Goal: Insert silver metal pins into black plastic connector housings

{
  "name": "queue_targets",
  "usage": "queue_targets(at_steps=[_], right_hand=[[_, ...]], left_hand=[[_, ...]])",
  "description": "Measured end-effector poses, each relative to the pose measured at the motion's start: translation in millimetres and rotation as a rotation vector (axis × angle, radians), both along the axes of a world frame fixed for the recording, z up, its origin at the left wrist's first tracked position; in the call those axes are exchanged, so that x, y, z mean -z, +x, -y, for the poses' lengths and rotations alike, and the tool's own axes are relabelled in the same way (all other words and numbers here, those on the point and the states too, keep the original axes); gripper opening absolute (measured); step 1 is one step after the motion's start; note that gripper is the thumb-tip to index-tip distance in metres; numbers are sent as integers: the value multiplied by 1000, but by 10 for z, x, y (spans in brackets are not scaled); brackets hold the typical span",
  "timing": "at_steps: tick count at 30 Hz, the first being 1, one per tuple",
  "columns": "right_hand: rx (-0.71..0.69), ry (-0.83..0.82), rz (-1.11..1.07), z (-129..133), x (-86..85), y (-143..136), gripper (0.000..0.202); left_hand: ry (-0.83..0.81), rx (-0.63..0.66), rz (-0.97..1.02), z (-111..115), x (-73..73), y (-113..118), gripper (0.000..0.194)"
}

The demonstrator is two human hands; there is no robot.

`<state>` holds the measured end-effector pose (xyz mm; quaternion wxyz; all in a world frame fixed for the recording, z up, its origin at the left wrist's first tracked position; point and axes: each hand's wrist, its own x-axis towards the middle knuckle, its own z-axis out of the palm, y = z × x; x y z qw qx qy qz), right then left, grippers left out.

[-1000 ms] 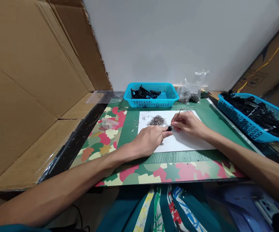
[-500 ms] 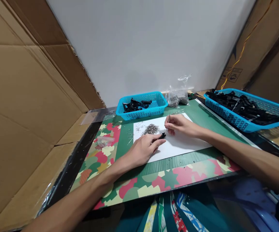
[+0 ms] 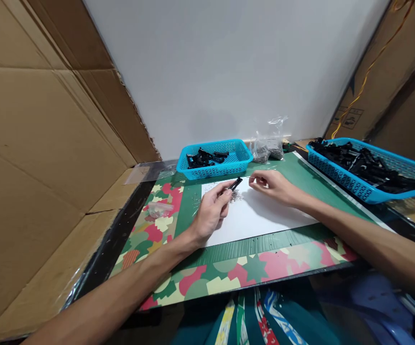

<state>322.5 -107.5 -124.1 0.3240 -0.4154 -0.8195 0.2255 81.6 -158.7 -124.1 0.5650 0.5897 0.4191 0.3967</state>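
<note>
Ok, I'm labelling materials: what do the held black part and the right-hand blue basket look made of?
The black part: probably plastic, slightly glossy, judging by faint highlights. The blue basket: likely moulded plastic, smooth and semi-glossy, given its perforated walls.

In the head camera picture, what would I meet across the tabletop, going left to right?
Small clear plastic bag → left hand → slim black part it holds → right hand → perforated blue basket of jumbled black pieces.

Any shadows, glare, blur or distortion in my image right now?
Head view: a soft shadow lies on the white sheet near the right hand; head view: glare streaks the shiny plastic, lower left; head view: small metal pieces blur together; head view: the left forearm looks stretched toward the frame's edge.
</note>
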Motion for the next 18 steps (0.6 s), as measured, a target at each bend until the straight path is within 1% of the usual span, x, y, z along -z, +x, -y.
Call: queue_targets(at_steps=[2, 5, 9, 12, 18], right_hand=[[23, 32, 70, 5, 34, -61, 16], [-1, 11, 87, 31, 92, -175, 17], [-13, -17, 71, 52, 138, -267, 17], [-32, -49, 74, 26, 145, -254, 15], [-113, -140, 30, -65, 148, -137, 14]], left_hand=[[23, -42, 58, -8, 8, 1, 57], [71, -89, 111, -6, 26, 19, 56], [127, -114, 101, -4, 55, 40, 43], [124, -116, 90, -8, 65, 43, 36], [115, -110, 57, 4, 60, 33, 31]])
